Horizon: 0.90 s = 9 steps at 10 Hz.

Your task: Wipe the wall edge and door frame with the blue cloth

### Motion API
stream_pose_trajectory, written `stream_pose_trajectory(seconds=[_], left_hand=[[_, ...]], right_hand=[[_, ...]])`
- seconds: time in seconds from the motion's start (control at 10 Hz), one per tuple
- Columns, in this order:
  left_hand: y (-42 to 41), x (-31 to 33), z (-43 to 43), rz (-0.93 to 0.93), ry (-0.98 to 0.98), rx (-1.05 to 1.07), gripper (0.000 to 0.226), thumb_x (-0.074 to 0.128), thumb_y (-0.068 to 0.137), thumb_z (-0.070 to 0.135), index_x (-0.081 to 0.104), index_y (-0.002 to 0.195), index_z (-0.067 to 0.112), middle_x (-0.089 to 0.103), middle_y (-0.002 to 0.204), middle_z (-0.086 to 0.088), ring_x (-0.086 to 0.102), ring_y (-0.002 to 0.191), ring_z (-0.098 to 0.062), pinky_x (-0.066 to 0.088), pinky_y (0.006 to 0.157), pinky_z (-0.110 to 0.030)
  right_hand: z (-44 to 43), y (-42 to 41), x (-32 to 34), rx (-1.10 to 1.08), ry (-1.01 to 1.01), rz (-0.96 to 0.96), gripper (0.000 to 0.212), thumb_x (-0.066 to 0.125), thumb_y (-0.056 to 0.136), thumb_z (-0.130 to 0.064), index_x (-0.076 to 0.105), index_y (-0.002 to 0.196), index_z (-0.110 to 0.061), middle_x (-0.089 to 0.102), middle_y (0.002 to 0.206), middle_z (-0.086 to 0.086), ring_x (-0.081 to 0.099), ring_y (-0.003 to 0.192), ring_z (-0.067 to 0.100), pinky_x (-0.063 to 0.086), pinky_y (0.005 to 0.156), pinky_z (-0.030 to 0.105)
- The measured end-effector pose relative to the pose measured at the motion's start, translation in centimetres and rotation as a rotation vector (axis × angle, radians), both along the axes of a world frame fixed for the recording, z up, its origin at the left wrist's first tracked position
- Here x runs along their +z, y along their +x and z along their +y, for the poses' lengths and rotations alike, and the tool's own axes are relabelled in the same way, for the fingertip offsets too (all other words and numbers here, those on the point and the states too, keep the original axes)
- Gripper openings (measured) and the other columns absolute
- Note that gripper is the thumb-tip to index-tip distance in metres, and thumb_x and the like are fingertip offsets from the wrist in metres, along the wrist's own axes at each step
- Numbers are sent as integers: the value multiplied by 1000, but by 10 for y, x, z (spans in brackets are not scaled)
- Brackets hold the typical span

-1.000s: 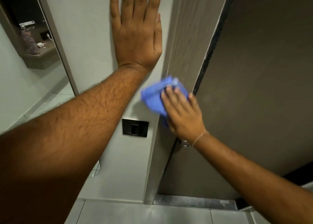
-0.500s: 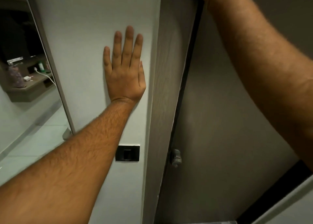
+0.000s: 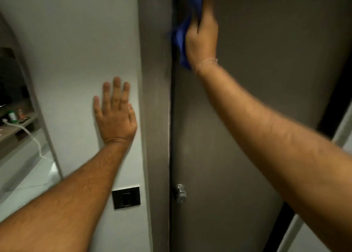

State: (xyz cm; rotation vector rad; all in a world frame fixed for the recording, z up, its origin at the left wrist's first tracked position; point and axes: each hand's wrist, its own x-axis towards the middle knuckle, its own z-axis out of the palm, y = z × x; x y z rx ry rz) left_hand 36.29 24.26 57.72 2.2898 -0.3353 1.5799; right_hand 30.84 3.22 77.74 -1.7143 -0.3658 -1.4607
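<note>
Up high, right hand (image 3: 202,40) grip clamps bunched blue cloth (image 3: 180,40) w/ door frame (image 3: 156,80).

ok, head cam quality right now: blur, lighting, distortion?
Head view: motion blur smears the right hand and blue cloth; left hand on the wall is sharper. Dim, warm light, no glare. Wide-angle bends the frame at far left.
</note>
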Motion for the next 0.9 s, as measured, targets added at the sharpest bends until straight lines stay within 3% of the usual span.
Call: stream_pose_trajectory(seconds=[0.1, 0.2, 0.3, 0.4, 0.5, 0.6, 0.7, 0.8, 0.9], left_hand=[[-18, -3, -18, 0, -162, -65, 65, 42, 113, 23, 23, 174, 28, 18, 183, 0, 13, 169, -27, 12, 135, -60], [-63, -64, -88, 4, -241, -209, 59, 35, 117, 36, 22, 174, 33, 21, 182, 4, 14, 169, -20, 0, 137, -46], [-119, -156, -154, 138, -65, -336, 60, 37, 117, 36, 22, 174, 28, 19, 183, -1, 15, 169, -24, -1, 137, -46], [-230, -320, -234, 551, 297, -606, 64, 41, 110, 36, 37, 170, 14, 26, 180, -9, 29, 165, -33, 20, 132, -59], [-304, -418, -254, 828, 538, -736, 66, 37, 109, 45, 42, 167, 15, 28, 178, -5, 36, 162, -33, 26, 128, -59], [-373, -522, -265, 1179, 803, -856, 70, 15, 112, 62, 21, 174, 29, 8, 180, 5, 18, 168, -25, 13, 135, -53], [-397, -563, -265, 1296, 899, -829, 71, 10, 111, 63, 5, 174, 32, -3, 181, 8, 2, 170, -22, 3, 137, -51], [-412, -603, -273, 1331, 913, -786, 73, 13, 111, 60, 11, 175, 26, 5, 183, 2, 1, 169, -22, 5, 137, -52], [-408, -612, -284, 1334, 873, -738, 74, 13, 111, 59, 16, 175, 24, 11, 183, 0, 5, 169, -22, 7, 137, -52]], right_hand=[[-41, -33, -88, 19, 103, 15, 64, 44, 96, 12, 42, 160, 7, 46, 167, 20, 47, 155, 38, 37, 131, 45], [-106, -126, -289, -21, 309, 346, 69, 38, 108, 4, 31, 169, -25, 40, 172, -8, 59, 143, 44, 53, 104, 73], [-139, -216, -425, -163, 506, 592, 64, 40, 112, -5, 32, 168, -36, 41, 170, -16, 60, 145, 27, 54, 104, 70], [-171, -354, -591, -371, 704, 847, 55, 46, 109, -39, 35, 159, -57, 42, 164, -32, 43, 154, 1, 39, 129, 46], [-183, -433, -660, -503, 864, 1020, 53, 45, 109, -43, 33, 156, -61, 39, 159, -40, 40, 155, 2, 33, 131, 25], [-222, -499, -714, -610, 1119, 1083, 54, 46, 113, -31, 33, 164, -42, 49, 162, -13, 48, 147, 10, 38, 130, 47], [-255, -511, -747, -746, 1356, 909, 48, 54, 112, -39, 47, 160, -33, 59, 158, 1, 56, 146, 21, 39, 128, 53], [-304, -496, -789, -779, 1289, 1193, 61, 54, 113, -26, 32, 169, -14, 34, 175, 13, 32, 163, 30, 21, 137, 50], [-324, -485, -823, -705, 1026, 1583, 71, 48, 115, -24, 11, 172, -7, 6, 182, 13, 6, 170, 28, 4, 139, 43]])
